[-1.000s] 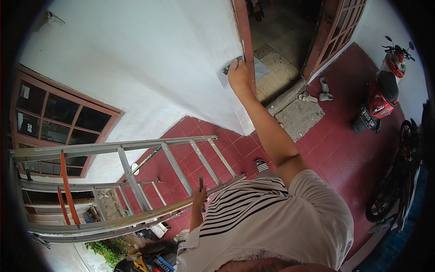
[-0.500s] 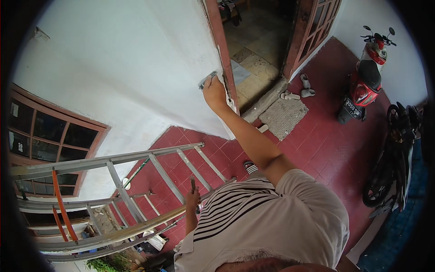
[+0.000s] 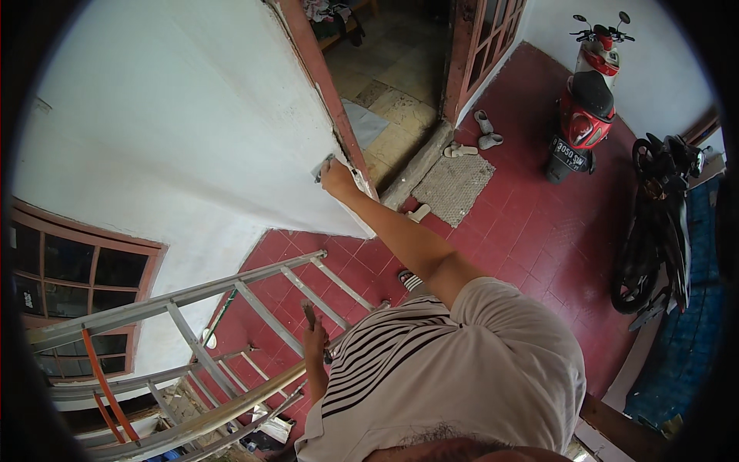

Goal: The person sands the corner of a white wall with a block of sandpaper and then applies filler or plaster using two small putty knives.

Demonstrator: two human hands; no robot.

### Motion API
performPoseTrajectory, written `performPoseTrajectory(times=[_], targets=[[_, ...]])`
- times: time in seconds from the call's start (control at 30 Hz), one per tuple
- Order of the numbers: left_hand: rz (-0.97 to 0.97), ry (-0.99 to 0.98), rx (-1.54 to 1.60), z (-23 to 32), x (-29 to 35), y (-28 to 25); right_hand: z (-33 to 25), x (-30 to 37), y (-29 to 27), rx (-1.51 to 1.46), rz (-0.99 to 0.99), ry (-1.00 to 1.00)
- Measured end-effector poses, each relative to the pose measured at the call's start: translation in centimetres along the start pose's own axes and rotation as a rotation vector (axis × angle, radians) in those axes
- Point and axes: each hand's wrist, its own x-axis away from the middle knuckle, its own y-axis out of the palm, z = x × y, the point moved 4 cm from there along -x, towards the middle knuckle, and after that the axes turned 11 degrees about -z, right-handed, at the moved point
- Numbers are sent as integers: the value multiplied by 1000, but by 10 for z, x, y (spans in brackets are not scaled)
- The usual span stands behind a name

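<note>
- The right hand (image 3: 336, 179) is stretched out at arm's length, closed around a flat grey scraper (image 3: 323, 169) whose blade lies against the white wall (image 3: 177, 123).
- The scraper sits at the wall's right edge, just beside the reddish-brown door frame (image 3: 323, 85), roughly level with the lower part of that frame.
- The left hand (image 3: 314, 343) is down near the body, fingers closed on a small dark tool (image 3: 308, 314) that stands up out of the fist; what kind of tool it is cannot be told.
- The left hand is just above the upper rail of a metal ladder (image 3: 208, 323), which slants from the lower left corner of the view toward the person's chest. Whether the hand touches the rail cannot be told.
- An orange strap (image 3: 96, 369) hangs across the ladder's rails near its left end.
- The person wears a shirt with black and white stripes (image 3: 385, 354) on the front.
- A brown-framed window (image 3: 69, 285) is set in the wall at its lower left.
- The floor is red tile (image 3: 523, 231); a grey doormat (image 3: 456, 181) lies at the threshold of the open doorway, with a pair of sandals (image 3: 485, 127) just beyond its far edge.
- A red scooter (image 3: 589, 100) stands at the far right corner of the tiled floor; a dark motorcycle (image 3: 662, 215) is parked along its right edge.
</note>
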Motion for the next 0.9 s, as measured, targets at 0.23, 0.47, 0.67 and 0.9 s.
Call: performPoseTrajectory(times=[0.23,0.47,0.67,0.9], targets=[[-30,118,40,42,9,13,8,93,12,-140,-488,97],[-228,191,389,120,-4,62,-28,170,17,-316,-997,21],[-321,270,456,139,-11,82,-30,191,2,-293,-1034,-26],[-256,284,542,148,-13,80,-17,198,9,-451,-907,130]])
